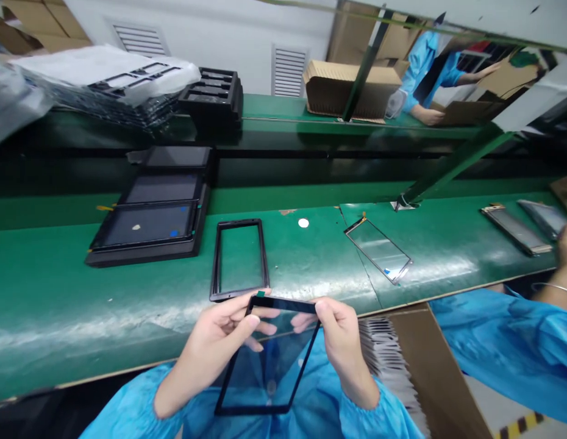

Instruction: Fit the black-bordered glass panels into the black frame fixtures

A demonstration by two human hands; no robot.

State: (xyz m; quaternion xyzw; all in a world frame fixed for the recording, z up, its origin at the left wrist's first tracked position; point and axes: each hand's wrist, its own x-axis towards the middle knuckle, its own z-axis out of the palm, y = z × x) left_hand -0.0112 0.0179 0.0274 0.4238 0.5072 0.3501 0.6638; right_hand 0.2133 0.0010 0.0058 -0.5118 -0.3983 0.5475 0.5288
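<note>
Both hands hold a black-bordered glass panel [269,356] above the lap: left hand [214,344] fingers pinch its upper left edge, right hand [341,332] fingers grip its upper right corner. Just beyond the fingertips, an empty black frame [238,259] lies on the green table [59,305].

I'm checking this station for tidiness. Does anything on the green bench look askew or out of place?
Mostly orderly. The glass panel on the green bench lies skewed, unlike the straight black frame. A small white dot sits loose between them. Both hands hold another panel.
</note>
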